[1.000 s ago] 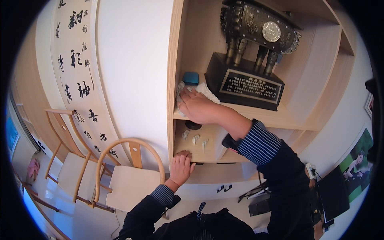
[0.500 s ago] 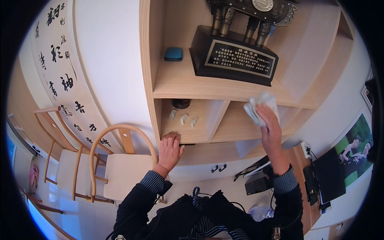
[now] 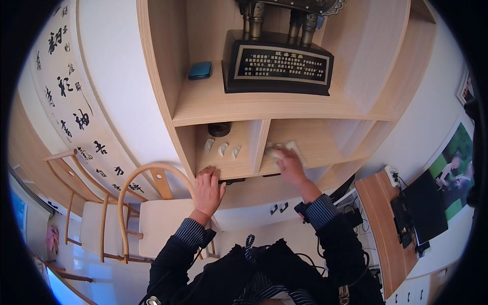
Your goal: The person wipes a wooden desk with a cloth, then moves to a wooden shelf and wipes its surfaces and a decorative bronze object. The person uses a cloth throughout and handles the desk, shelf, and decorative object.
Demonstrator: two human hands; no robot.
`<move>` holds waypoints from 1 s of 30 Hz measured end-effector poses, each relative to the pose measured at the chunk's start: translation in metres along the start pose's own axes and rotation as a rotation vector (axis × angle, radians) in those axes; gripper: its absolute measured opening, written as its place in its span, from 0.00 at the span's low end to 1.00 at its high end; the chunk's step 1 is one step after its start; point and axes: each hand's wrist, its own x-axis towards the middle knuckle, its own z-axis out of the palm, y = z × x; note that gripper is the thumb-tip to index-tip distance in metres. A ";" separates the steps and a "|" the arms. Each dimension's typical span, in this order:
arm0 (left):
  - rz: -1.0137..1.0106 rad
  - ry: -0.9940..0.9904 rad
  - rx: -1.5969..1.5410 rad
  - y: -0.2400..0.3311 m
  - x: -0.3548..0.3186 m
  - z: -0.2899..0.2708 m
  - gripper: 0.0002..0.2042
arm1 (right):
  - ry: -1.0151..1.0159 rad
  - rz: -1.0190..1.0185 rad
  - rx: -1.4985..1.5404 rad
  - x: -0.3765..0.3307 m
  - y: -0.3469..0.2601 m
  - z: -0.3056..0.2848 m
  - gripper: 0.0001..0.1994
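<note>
My right hand is closed on a pale cloth and presses it on the floor of the right lower compartment of a light wood shelf, beside the upright divider. My left hand lies with its fingers stretched over the front edge of the left compartment, holding nothing. Just beyond it sit three small white crescent-shaped pieces. Behind them stands a dark round holder.
On the shelf above, a bronze-coloured legged vessel stands on a black plaque base, with a blue case to its left. Wooden chairs stand at left. A desk with a monitor is at right.
My right hand has moved left and down with the cloth, from the shelf's front edge into the right lower compartment. My left hand stays on the edge. The view has shifted slightly.
</note>
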 end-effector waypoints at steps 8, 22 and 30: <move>-0.051 0.072 -0.191 -0.013 -0.054 -0.058 0.11 | -0.207 0.279 0.430 -0.059 -0.105 -0.071 0.19; -0.251 -0.019 -0.303 0.011 -0.109 -0.061 0.07 | 0.007 -0.347 0.062 0.011 -0.175 0.073 0.24; -0.296 -0.130 -0.287 0.009 -0.138 -0.056 0.03 | -0.016 -0.310 0.106 0.023 -0.211 0.093 0.27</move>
